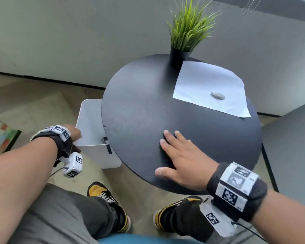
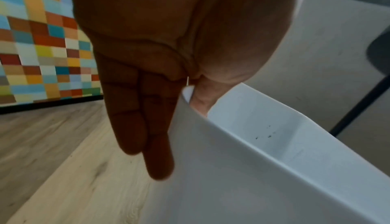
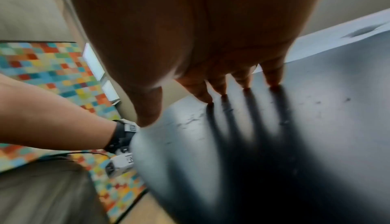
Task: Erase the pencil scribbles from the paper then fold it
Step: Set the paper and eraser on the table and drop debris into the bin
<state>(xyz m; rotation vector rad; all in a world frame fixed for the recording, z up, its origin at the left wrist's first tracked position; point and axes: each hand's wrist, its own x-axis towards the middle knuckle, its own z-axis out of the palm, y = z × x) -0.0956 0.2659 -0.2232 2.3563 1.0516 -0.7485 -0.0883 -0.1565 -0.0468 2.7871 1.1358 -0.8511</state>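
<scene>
The white paper point(image 1: 208, 85) lies flat at the far right of the round black table point(image 1: 139, 103), with a grey eraser lump point(image 1: 218, 95) on it. No scribbles show on the sheet. My right hand point(image 1: 180, 155) lies flat on the table's near part, fingers spread, well short of the paper. In the right wrist view its fingertips point(image 3: 274, 82) touch the tabletop among pale eraser crumbs point(image 3: 190, 120). My left hand point(image 1: 75, 136) holds the rim of a white bin point(image 1: 90, 120) against the table's left edge, with fingers point(image 2: 147, 119) outside the wall and the thumb inside.
A grass plant in a black pot point(image 1: 179, 57) stands at the table's far edge, touching the paper's corner. Dark specks point(image 2: 268, 134) lie inside the bin point(image 2: 232, 177). A grey surface point(image 1: 292, 147) sits to the right, and a chequered rug point(image 1: 0, 136) on the floor at left.
</scene>
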